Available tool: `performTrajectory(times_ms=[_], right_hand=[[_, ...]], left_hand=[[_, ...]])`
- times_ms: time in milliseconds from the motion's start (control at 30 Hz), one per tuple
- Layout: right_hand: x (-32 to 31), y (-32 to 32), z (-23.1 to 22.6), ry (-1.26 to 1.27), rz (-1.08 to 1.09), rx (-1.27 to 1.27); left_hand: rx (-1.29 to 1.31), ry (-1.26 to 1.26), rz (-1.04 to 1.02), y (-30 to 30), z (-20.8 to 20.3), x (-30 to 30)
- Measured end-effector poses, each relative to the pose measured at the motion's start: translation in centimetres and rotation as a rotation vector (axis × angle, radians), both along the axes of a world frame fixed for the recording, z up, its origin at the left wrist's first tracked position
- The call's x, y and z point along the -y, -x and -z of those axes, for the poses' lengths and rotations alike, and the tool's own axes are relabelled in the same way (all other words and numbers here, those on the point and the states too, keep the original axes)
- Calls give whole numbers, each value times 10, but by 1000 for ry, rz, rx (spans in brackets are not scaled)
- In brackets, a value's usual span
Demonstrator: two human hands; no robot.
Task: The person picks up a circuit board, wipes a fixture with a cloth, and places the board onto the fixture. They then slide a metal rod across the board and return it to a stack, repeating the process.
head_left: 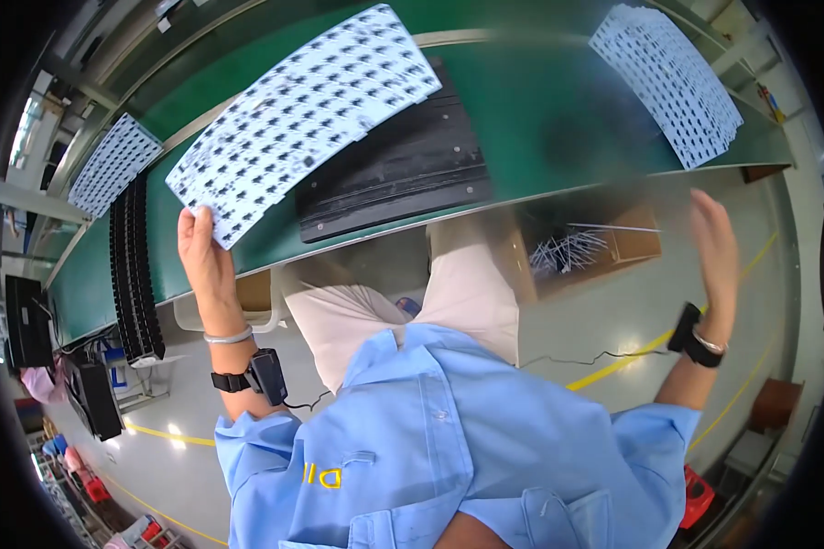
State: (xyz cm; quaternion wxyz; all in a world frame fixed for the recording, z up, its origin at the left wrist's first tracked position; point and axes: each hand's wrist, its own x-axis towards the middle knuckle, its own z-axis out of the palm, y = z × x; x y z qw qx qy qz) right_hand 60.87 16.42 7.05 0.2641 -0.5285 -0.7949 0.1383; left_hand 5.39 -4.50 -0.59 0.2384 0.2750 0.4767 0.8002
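My left hand (209,261) is closed on the near left corner of a white keyboard circuit board (307,119), thumb on top. The board is long, dotted with rows of black marks, and tilted over the green bench (540,119). Under its right part lies a black flat fixture plate (421,151) with screws, partly hidden by the board. My right hand (716,252) is off to the right, past the bench's front edge, fingers stretched out with nothing in them. Nearest to it is a fanned stack of similar white boards (673,87) at the bench's right end.
More white boards (114,169) stand at the far left, beside a long black slotted rack (135,265). Below the front edge, a cardboard box (636,245) holds many thin white sticks (568,252). A pale plastic bin (197,316) sits under the bench's left side.
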Motion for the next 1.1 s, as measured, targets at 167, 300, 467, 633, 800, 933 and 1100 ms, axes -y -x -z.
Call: performTrajectory(times_ms=[167, 300, 467, 633, 800, 933, 1100], right_hand=[[-27, 149, 17, 170, -333, -416], [-16, 233, 1, 461, -395, -478], [-18, 260, 6, 490, -529, -355], [-20, 257, 12, 566, -575, -480], [-19, 258, 5, 614, -542, -462], [-11, 264, 0, 550, -537, -532], [-19, 256, 4, 463, -547, -410]], left_hand=[[-16, 35, 83, -1, -13, 5], [-45, 71, 115, -4, -23, 3], [-90, 160, 45, 11, -16, 2], [-174, 240, 21, 14, -20, 1], [-192, 260, 46, 6, -29, 0], [-213, 308, 46, 13, -24, 5], [-194, 295, 41, 10, -26, 2]])
